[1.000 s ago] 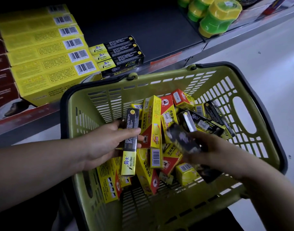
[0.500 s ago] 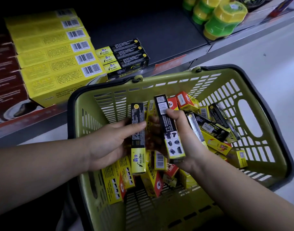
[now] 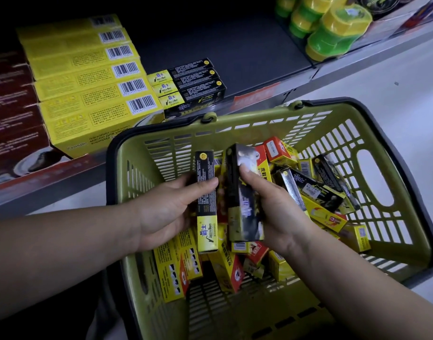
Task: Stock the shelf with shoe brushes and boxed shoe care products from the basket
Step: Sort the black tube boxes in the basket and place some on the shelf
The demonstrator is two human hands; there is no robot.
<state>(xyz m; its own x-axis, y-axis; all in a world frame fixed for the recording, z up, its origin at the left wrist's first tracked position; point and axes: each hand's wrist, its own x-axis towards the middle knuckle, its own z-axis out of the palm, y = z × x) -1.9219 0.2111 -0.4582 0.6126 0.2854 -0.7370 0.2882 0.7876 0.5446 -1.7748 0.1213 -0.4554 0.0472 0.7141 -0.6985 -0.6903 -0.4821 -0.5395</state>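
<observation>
Black and yellow box (image 3: 206, 204) stands up in the left hand (image 3: 163, 214), with the thumb curled over its front and the fingers behind. The right hand (image 3: 276, 212) grips a second dark box (image 3: 243, 200) just beside it. Both boxes are over the green basket (image 3: 161, 143), which holds many small boxes (image 3: 230, 268). Three matching boxes (image 3: 188, 84) lie on the shelf (image 3: 235, 50).
</observation>
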